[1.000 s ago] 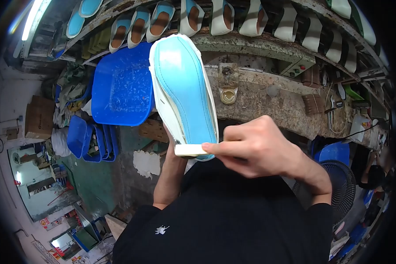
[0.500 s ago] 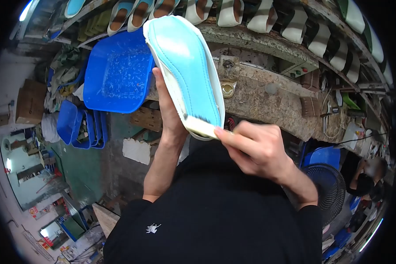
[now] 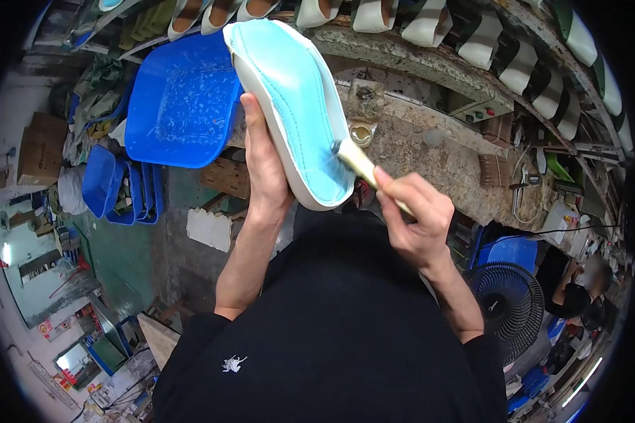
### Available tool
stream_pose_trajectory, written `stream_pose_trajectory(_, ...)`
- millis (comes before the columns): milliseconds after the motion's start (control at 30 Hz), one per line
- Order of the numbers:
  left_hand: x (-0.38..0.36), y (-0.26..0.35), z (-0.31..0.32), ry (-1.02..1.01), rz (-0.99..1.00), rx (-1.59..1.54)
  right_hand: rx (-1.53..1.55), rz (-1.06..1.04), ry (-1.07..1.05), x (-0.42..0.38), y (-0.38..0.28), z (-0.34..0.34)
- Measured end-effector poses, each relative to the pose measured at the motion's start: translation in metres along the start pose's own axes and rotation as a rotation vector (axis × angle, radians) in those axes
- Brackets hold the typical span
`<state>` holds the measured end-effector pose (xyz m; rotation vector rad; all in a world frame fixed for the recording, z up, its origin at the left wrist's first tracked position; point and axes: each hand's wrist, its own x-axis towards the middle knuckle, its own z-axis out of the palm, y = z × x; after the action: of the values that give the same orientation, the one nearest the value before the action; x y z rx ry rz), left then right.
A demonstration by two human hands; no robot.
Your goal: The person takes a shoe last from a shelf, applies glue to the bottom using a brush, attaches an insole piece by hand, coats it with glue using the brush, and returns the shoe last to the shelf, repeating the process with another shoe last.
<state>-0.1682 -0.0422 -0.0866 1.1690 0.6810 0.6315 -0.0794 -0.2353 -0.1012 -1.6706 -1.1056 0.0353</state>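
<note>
Before the shirt [image 3: 346,310], the left hand [image 3: 264,169] grasps the shoe [image 3: 293,99] by its side; the right hand [image 3: 418,217] pinches the brush [image 3: 360,162]. Probably light and stiff (its rim may flex), the shoe suits that side hold.

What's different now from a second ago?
The right hand has moved the brush from across the near end of the shoe to its right side, farther up. The left hand, mostly hidden at first, now shows along the shoe's left side. Both hands kept their holds.
</note>
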Motion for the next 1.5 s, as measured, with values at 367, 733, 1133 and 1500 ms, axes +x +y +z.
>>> stream_pose_trajectory(367,-0.002,-0.008,0.001,0.006,0.061,0.128,0.04,0.118,-0.107,-0.003,0.027,0.003)
stream_pose_trajectory(733,-0.026,-0.013,0.0,-0.1,-0.161,0.052,-0.13,0.027,-0.117,0.043,0.048,-0.01)
stream_pose_trajectory(1133,-0.03,-0.029,-0.007,-0.147,-0.242,-0.029,-0.253,-0.032,-0.058,0.076,0.047,-0.009)
stream_pose_trajectory(1500,-0.032,-0.03,-0.002,-0.124,-0.253,-0.023,-0.161,0.185,-0.122,0.053,0.044,0.003)
